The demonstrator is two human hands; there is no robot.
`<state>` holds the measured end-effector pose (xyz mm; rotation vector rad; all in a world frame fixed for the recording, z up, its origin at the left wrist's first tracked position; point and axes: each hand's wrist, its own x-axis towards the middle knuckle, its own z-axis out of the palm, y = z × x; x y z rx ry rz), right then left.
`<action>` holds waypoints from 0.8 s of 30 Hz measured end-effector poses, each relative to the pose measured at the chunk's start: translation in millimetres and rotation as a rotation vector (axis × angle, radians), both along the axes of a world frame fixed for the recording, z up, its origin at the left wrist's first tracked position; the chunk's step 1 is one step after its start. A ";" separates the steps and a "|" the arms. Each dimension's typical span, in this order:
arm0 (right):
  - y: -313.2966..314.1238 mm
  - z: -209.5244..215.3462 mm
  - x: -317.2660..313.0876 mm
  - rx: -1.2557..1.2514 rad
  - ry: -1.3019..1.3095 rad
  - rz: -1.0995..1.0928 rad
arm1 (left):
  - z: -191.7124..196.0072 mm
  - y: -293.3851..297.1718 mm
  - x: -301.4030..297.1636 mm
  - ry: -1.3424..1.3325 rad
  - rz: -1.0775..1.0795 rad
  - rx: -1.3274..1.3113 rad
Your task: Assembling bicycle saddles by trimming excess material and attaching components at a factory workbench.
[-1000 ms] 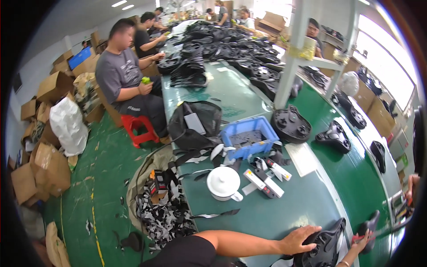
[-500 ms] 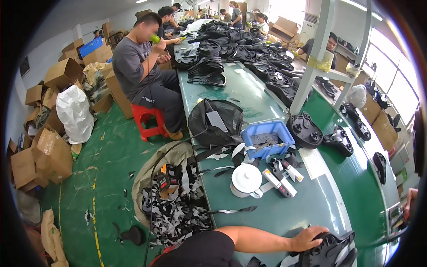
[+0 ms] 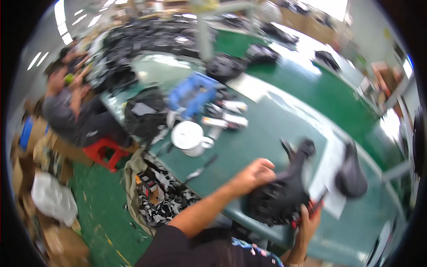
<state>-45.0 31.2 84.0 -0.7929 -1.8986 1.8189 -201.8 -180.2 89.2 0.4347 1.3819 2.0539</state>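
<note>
A black bicycle saddle [image 3: 278, 196] lies underside up near the table's front edge, its narrow nose pointing away from me. Over its left side my left hand [image 3: 255, 175] is closed with curled fingers; blur hides whatever may be in them. At the saddle's right edge my right hand [image 3: 307, 224] is wrapped round a red-handled tool [image 3: 316, 205], its working end too blurred to make out. To the right lies a second black saddle [image 3: 352, 175], smooth cover up, beside a white sheet [image 3: 336, 196].
A lidded white mug [image 3: 187, 137], small white boxes [image 3: 229, 121] and a blue bin [image 3: 193, 95] stand to the left. Beyond are piled saddles [image 3: 151, 38] and a metal post [image 3: 205, 38]. A sack of scraps [image 3: 162, 196] and a seated person [image 3: 75, 107] are left of the table.
My view has swung right and blurred. My right hand has come into view with the red-handled tool. The saddle under my left hand now shows whole, and a second saddle appears.
</note>
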 end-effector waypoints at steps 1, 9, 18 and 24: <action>-5.7 8.4 -1.7 0.021 -0.031 0.054 | -0.5 -11.2 -6.2 -0.018 -0.134 -0.081; -7.7 14.0 1.4 0.328 -0.071 0.290 | -3.4 -22.2 -6.5 -0.149 -0.069 -0.284; 21.7 48.4 8.1 1.208 -0.024 0.727 | 41.1 -5.5 -25.8 -0.062 -0.157 -0.390; -12.0 23.3 52.8 1.123 -0.289 0.680 | 25.1 -15.2 -1.9 -0.090 0.045 -0.278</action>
